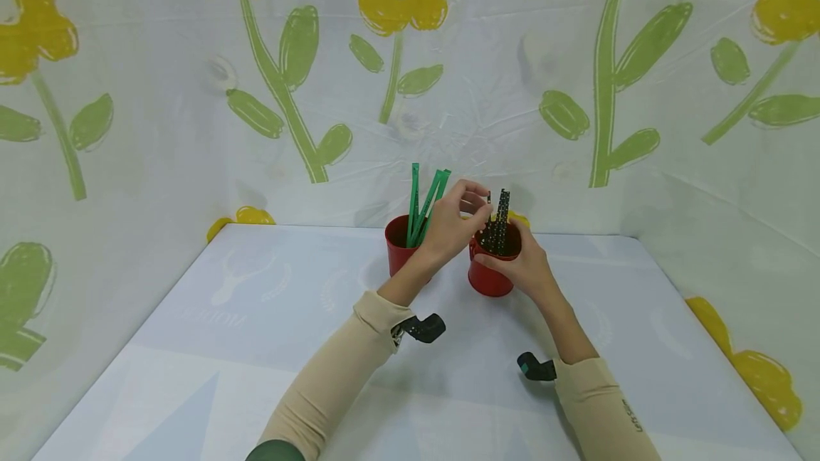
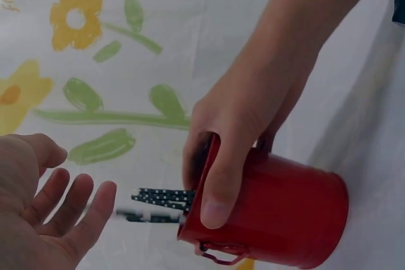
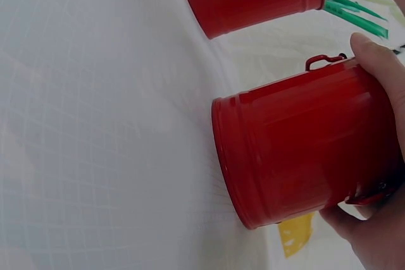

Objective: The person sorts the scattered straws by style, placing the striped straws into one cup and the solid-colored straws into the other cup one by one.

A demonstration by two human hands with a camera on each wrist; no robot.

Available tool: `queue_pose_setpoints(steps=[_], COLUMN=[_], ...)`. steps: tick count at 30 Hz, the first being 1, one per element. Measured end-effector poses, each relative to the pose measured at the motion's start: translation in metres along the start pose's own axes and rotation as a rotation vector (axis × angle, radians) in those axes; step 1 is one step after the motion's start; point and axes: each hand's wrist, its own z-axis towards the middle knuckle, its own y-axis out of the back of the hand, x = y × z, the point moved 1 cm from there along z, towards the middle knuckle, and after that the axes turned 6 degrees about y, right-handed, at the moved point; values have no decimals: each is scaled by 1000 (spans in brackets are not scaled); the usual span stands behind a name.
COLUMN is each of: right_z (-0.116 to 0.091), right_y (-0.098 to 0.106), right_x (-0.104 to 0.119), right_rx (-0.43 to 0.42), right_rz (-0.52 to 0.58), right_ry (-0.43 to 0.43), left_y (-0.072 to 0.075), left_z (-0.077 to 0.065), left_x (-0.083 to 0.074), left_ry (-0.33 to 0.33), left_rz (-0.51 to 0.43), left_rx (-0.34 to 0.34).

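Observation:
My right hand (image 1: 527,262) grips the rim of a small red metal bucket (image 1: 490,282), thumb on the near side. Several black straws with white dots (image 1: 502,223) stand in it, leaning against each other. Over its left side is my left hand (image 1: 451,223), fingers loosely bent and spread apart. In the left wrist view, one dark straw (image 2: 152,217) looks blurred and ends right by the left fingertips (image 2: 104,197); no finger curls round it. The right wrist view shows the bucket's side (image 3: 304,143) and small wire handle (image 3: 324,60).
A second red bucket (image 1: 398,255) stands to the left, partly behind the left forearm, with several long green sticks (image 1: 419,212) in it. Both buckets are near the back edge of a pale table (image 1: 269,347). A flower-printed sheet (image 1: 480,91) hangs behind.

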Motion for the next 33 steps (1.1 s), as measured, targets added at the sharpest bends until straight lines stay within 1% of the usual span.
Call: queue_pose_setpoints(steps=[10, 14, 16, 20, 23, 27, 29, 31, 33], right_z=[0, 0, -1, -1, -2, -3, -3, -4, -5], right_y=[0, 1, 0, 1, 2, 1, 2, 2, 4], right_x=[1, 1, 2, 2, 2, 0, -1, -2, -2], right_rx=[1, 1, 1, 1, -6, -17, -19, -20, -17], right_rz=[8, 6, 6, 1, -1, 1, -7, -14, -23], right_ry=[1, 1, -1, -13, -16, -10, -12, -18, -25], left_y=[2, 4, 5, 7, 10, 19, 24, 32, 40], left_z=[-5, -9, -11, -20, -31, -51, -62, -72, -82], left_x=[4, 8, 11, 21, 30, 45, 52, 57, 63], left_ry=[19, 35, 54, 77, 87, 97, 98, 100, 109], left_rz=[-1, 14, 17, 18, 38, 120, 167, 215, 253], left_rx=[-1, 16, 31, 95, 180, 315, 370, 399, 405])
